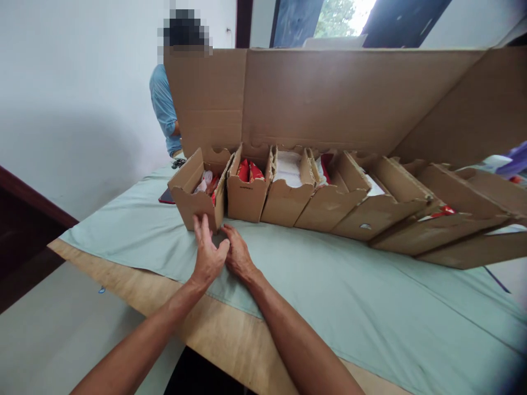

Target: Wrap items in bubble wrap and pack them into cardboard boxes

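Note:
My left hand (208, 253) rests on the pale green cloth (329, 296) with its fingers stretched up against the front of the leftmost cardboard box (198, 204). It holds nothing. My right hand (237, 253) lies palm down on the cloth beside it, touching the left thumb. Its fingers are loosely bent toward the box corner, and nothing shows in them. The box is open on top and holds white and red packets (207, 181). It is the first of a row of several like boxes.
The second box (247, 200) holds red packets, the third (286, 203) white ones. A large cardboard sheet (329, 99) stands behind the row. A person in a blue shirt (163, 107) stands at the far left. A wooden table edge (135, 285) shows.

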The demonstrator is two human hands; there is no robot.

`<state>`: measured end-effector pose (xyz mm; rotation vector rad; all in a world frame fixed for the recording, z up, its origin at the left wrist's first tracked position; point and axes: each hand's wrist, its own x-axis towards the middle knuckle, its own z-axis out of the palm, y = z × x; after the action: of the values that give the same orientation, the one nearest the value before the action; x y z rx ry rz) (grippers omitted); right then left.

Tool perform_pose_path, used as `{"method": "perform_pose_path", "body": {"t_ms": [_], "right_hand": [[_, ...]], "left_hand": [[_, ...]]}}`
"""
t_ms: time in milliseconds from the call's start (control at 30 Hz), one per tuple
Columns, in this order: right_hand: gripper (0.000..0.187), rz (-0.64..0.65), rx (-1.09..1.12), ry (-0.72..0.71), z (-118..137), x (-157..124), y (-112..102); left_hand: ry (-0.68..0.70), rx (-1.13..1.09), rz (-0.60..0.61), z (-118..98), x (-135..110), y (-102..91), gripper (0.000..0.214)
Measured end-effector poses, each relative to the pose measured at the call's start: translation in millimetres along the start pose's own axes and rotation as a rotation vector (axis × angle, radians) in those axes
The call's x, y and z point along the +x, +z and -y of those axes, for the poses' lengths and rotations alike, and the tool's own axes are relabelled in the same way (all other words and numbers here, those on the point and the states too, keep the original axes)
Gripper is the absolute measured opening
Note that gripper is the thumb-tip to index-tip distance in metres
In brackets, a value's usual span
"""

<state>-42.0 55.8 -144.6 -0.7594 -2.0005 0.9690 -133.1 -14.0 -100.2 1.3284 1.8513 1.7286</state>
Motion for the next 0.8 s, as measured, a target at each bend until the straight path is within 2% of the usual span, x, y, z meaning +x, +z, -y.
{"method": "perform_pose_path", "body": {"t_ms": [167, 300, 400, 500, 567, 667, 733, 800], "right_hand": [[0.053, -0.008, 0.020, 0.009, 3.5, -2.0, -0.6], [0.049, 0.004, 0.043, 0.046, 7.7, -1.2, -2.8], [0.040, 0.027, 0.068, 0.084, 11.5, 5.8, -5.5], [0.034, 0.063, 0.099, 0.141, 20.2, 12.7, -11.3], [0.031, 0.105, 0.123, 0.183, 33.0, 6.7, -21.6], [0.025, 0.165, 0.160, 0.225, 68.1, -37.2, -54.7], [0.024, 0.217, 0.185, 0.238, 101.0, -92.1, -84.8], [0.027, 0.428, 0.267, 0.288, 133.5, -160.5, -109.5]], "left_hand": [[0.056, 0.045, 0.056, 7.9, 31.5, 18.6, 0.093], [0.032, 0.083, 0.130, 3.8, 35.8, 20.4, 0.086], [0.039, 0.093, 0.169, -5.7, 18.0, 8.2, 0.077], [0.070, 0.127, 0.188, -10.1, -11.7, -15.5, 0.066], [0.083, 0.190, 0.207, -5.7, -30.8, -34.2, 0.058], [0.156, 0.322, 0.236, 9.6, -52.5, -59.8, 0.043], [0.230, 0.401, 0.241, 20.2, -62.5, -72.0, 0.036], [0.291, 0.449, 0.227, 27.3, -69.4, -79.3, 0.032]]}}
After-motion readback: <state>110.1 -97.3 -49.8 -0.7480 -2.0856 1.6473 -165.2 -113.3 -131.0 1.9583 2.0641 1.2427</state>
